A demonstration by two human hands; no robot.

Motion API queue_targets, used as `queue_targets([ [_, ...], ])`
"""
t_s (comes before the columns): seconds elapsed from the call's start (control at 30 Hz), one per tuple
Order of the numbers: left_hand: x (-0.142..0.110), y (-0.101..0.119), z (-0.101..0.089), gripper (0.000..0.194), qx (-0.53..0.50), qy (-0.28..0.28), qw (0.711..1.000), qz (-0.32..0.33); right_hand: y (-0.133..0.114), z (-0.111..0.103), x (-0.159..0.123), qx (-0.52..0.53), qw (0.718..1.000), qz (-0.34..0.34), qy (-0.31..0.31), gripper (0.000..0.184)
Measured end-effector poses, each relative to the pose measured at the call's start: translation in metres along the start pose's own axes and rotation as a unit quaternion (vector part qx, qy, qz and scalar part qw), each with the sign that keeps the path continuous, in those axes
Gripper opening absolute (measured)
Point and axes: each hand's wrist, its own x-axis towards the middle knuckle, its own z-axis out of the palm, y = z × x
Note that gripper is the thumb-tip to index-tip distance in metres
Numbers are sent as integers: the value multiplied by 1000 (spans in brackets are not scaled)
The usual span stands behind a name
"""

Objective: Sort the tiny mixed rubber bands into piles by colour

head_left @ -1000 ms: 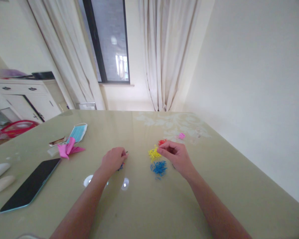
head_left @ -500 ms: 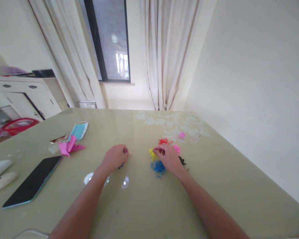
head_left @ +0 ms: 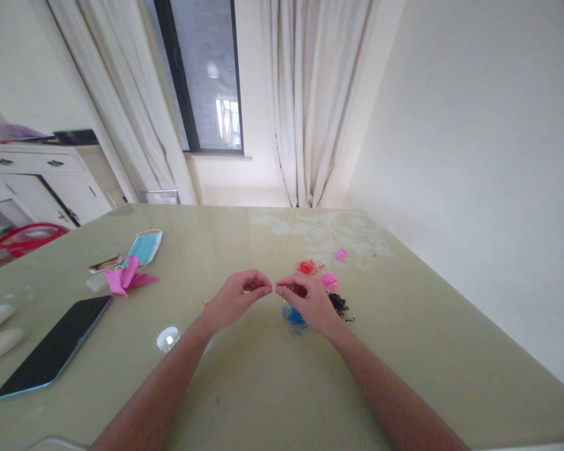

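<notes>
My left hand [head_left: 241, 295] is closed in a pinch over the middle of the table. Almost touching its fingertips, my right hand [head_left: 309, 302] also pinches. Whatever lies between the fingers is too small to make out. Around my right hand are piles of small rubber bands: a blue pile [head_left: 292, 316] by its near side, a black pile [head_left: 339, 303] to its right, a pink pile [head_left: 329, 281] and a red pile [head_left: 306, 267] behind it. The yellow ones are mostly hidden by that hand. A small orange-yellow bit [head_left: 205, 304] shows left of my left hand.
On the left lie a dark tablet [head_left: 56, 344], a pink folded paper shape [head_left: 128, 277], a blue face mask [head_left: 146, 247] and a white mouse-like object [head_left: 0, 346]. A clear round object [head_left: 168, 339] is beside my left forearm. A wall borders the table's right side.
My right hand has lifted off the yellow pile and shifted slightly left. My left hand has moved right, so the two pinches now meet nearly tip to tip.
</notes>
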Motion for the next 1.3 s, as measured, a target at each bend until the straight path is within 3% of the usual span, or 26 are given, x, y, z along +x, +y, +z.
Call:
queue_targets([
  [0.23, -1, -1, -2, 28, -8, -16, 1000, -2, -3, -9, 0, 103, 994, 30, 8, 20],
  [0.33, 0, -11, -9, 22, 119, 39, 992, -32, -15, -28, 0, 221, 974, 34, 29, 19],
  [0.4, 0, -21, -14, 18, 241, 71, 966, -69, -25, -43, -1, 280, 958, 18, 58, 16],
  [0.5, -1, -36, -18, 14, 358, 51, 925, -118, -38, -59, -5, 325, 941, -12, 95, 13],
  [0.67, -2, -44, -18, 11, 401, 16, 903, -152, -42, -68, -6, 333, 936, -7, 112, 18],
  [0.83, -2, -43, -16, 12, 410, 17, 901, -137, -19, -87, 1, 236, 962, 15, 140, 20],
  [0.93, 0, -44, -13, 14, 388, 42, 915, -102, 7, -103, 7, 67, 990, 57, 111, 20],
  [1.07, 5, -43, -8, 13, 259, 70, 962, -53, 41, -113, 12, -115, 983, 131, 56, 19],
  [1.2, 7, -36, 0, 14, 82, 52, 995, -20, 53, -112, 15, -183, 968, 155, 79, 16],
  [1.3, 7, -29, 7, 22, -22, 44, 999, -20, 44, -102, 15, -165, 976, 115, 86, 21],
])
